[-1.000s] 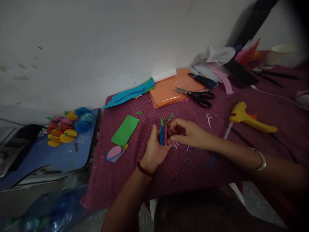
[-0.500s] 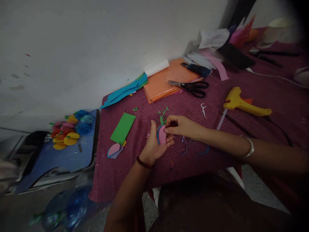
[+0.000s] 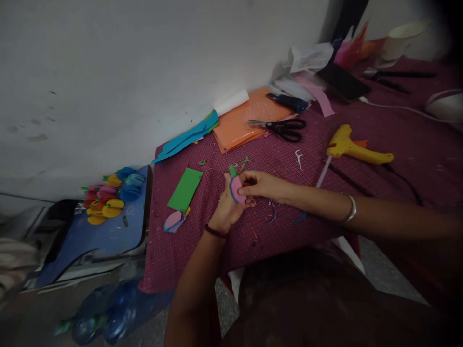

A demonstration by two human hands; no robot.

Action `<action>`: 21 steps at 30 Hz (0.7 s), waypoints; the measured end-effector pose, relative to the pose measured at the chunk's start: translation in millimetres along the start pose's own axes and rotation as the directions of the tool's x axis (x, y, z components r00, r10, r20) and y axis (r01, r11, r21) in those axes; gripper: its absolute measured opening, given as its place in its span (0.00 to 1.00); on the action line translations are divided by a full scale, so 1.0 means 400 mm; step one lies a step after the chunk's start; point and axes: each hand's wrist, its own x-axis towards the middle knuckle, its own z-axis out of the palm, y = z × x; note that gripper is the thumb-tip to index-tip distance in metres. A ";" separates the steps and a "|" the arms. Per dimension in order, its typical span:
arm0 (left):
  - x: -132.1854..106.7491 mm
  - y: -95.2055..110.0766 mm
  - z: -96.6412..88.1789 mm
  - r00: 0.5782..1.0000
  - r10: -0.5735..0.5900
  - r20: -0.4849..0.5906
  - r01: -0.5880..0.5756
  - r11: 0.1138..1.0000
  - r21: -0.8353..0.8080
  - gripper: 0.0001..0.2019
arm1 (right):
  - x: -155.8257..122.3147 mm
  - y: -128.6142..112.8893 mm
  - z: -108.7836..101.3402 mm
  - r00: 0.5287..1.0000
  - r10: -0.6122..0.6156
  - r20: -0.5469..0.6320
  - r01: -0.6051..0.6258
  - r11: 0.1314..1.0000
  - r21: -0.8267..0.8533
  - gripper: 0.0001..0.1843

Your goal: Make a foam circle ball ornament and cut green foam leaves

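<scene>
Left hand (image 3: 224, 208): our fingers grip the pink-and-blue paper ornament (image 3: 237, 189).
Right hand (image 3: 263, 184): our fingers pinch its top edge.

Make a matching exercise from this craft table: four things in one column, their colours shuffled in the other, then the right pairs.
Things:
1. glue gun
2. scissors
3. paper rectangle
4. held paper shape

Colours:
a. pink with a blue edge
b. green
c. yellow
d. black handles

Pairs: 1-c, 2-d, 3-b, 4-a.
</scene>
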 end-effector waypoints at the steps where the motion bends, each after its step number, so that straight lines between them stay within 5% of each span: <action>1: 0.004 0.004 -0.006 1.000 0.004 -0.001 -0.004 0.998 0.055 0.29 | 0.001 -0.002 -0.001 1.000 0.015 -0.013 -0.014 0.999 0.046 0.16; 7: 0.007 0.046 -0.037 0.994 0.098 -0.056 -0.088 0.983 0.159 0.26 | 0.014 -0.025 -0.042 0.971 -0.033 -0.237 0.046 0.998 0.047 0.15; 21: -0.010 0.002 -0.020 0.944 0.308 -0.121 -0.240 0.888 0.391 0.14 | 0.000 -0.024 -0.051 0.994 -0.079 -0.078 0.052 0.951 -0.304 0.18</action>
